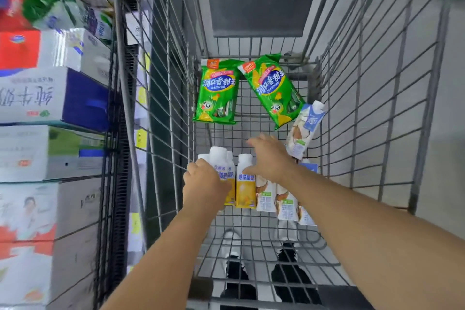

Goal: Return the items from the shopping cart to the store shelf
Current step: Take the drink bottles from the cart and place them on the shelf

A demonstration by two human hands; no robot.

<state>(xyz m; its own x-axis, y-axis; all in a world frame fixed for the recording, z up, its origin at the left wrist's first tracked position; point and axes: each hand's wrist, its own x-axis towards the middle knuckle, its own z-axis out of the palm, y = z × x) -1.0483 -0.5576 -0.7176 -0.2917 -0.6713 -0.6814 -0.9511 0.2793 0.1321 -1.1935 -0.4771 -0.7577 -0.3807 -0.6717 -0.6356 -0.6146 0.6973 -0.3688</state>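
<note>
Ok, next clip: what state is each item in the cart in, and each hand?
Left hand: grips a yellow-and-white yoghurt bottle, upright.
Right hand: open, fingers spread above the second yellow-and-white yoghurt bottle.
Two green snack bags: sealed, lying flat.
Blue-and-white carton: tilted against the wire shopping cart wall.
White cartons: standing upright in a row.

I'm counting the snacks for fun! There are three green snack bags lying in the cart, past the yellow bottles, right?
Not quite. The head view shows two green snack bags, not three: one green bag and a second green bag tilted beside it. They do lie in the cart, past the yellow bottles.
</note>
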